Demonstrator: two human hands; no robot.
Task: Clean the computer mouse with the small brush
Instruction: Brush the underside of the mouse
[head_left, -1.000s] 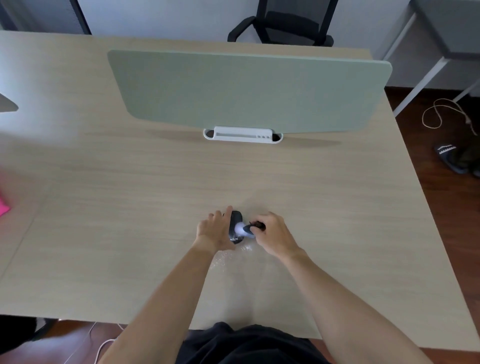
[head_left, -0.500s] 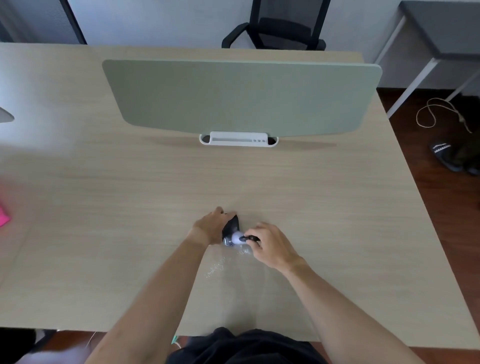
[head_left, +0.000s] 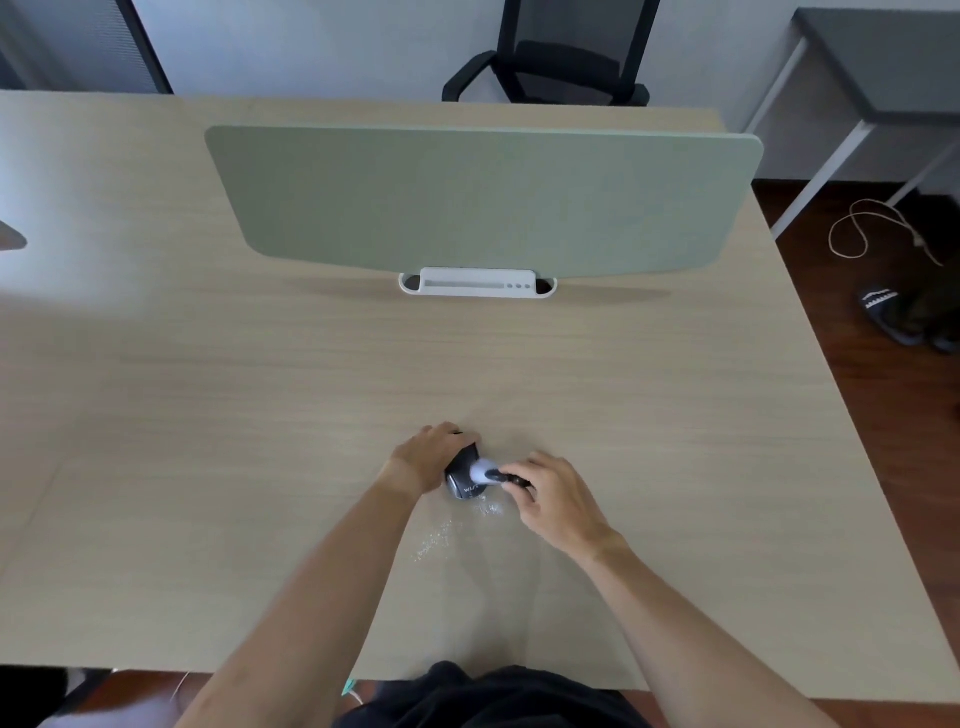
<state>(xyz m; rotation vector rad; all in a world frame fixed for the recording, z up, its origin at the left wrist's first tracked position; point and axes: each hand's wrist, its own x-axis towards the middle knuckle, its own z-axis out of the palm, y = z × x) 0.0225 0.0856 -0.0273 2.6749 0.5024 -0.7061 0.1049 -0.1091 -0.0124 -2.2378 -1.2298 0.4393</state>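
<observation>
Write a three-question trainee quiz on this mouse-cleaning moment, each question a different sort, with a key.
1. True or false: the left hand steadies the computer mouse on the desk.
2. Multiple choice: the white specks lie (A) behind the green divider, (B) on the desk just nearer the person than the mouse, (C) on the floor.
3. Fill in: the right hand holds the small ____, its pale bristles against the mouse.

Key: 1 true; 2 B; 3 brush.

Black mouse (head_left: 464, 475), white-bristled brush (head_left: 485, 472)
</observation>
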